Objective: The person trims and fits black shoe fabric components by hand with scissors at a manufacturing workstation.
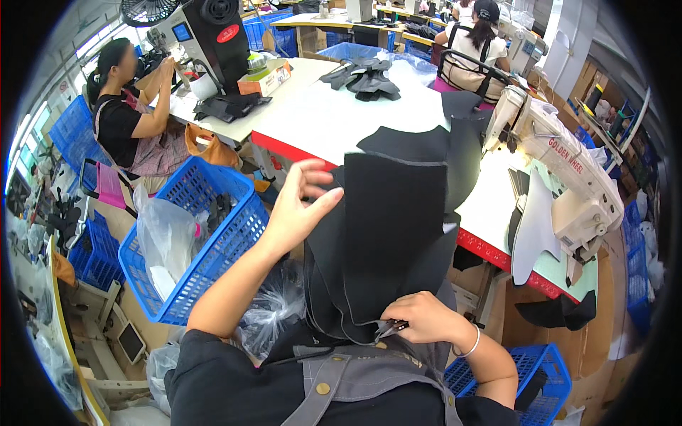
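Observation:
A stack of black fabric pieces (395,227) lies in front of me, draped from the white table down to my lap. My left hand (302,206) hovers by the stack's upper left edge, fingers spread and holding nothing. Low on the right side of the stack, my right hand (423,317) is closed around a small pair of thread snips (389,327), partly hidden by the fingers. Their metal tips point left, close to the lower edge of the fabric. More black pieces (469,153) curve up behind the stack.
A white table (305,121) with a red edge stands ahead, with dark scraps (364,78) on it. At right is a sewing machine (561,153). Blue baskets (245,227) stand at left and lower right (558,376). A co-worker (121,113) sits far left, another farther back.

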The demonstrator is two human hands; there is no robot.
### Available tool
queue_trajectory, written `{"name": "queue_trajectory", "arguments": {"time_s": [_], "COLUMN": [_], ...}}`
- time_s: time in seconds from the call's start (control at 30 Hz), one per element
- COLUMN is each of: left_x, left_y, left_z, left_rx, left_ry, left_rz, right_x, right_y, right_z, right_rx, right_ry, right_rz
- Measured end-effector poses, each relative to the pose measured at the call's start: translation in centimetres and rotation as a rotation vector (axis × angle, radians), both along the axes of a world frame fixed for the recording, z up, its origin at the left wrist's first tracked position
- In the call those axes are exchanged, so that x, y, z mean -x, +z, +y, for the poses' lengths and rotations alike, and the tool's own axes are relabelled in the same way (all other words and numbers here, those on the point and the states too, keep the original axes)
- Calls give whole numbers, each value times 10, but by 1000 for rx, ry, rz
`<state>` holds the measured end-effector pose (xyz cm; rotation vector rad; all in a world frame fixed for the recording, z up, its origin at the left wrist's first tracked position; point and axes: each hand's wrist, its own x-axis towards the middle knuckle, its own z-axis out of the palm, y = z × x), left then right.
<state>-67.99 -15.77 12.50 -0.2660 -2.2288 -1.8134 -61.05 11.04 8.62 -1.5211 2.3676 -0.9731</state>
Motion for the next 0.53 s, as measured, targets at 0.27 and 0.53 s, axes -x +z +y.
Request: {"name": "queue_trajectory", "arguments": {"time_s": [0.27, 0.53], "left_x": [158, 317], "left_y": [-13, -53], "left_z": [-21, -59], "left_rx": [505, 785], "left_ry": [217, 446], "left_rz": [118, -96], "right_x": [34, 51], "right_y": [-8, -36], "right_z": [-2, -3], "right_rx": [-33, -259], "right_ry": [88, -45], "right_rz": [-474, -403]}}
